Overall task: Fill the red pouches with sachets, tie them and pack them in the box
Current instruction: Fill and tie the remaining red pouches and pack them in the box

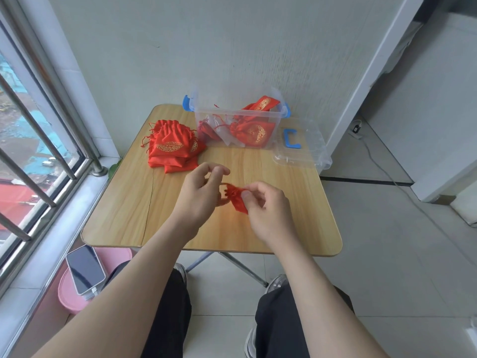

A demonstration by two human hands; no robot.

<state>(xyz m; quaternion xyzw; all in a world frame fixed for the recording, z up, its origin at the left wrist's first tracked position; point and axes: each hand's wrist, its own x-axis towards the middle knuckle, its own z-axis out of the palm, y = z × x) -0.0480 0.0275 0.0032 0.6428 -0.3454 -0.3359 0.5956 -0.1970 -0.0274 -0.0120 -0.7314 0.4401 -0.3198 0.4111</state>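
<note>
Above the middle of the wooden table [284, 228], my right hand [265, 205] grips a small red pouch [236, 198] by its gathered neck. My left hand [201, 192] pinches the pouch's red drawstring, which runs from its fingers to the neck. A pile of flat red pouches with gold print [173, 147] lies at the table's back left. The clear plastic box [237, 125] with blue latches stands at the back, holding several red pouches and pale sachets.
The box's clear lid [302, 148] with a blue handle lies to the right of the box at the table's edge. A phone [85, 270] rests on a pink stool at lower left. A window with metal bars fills the left side.
</note>
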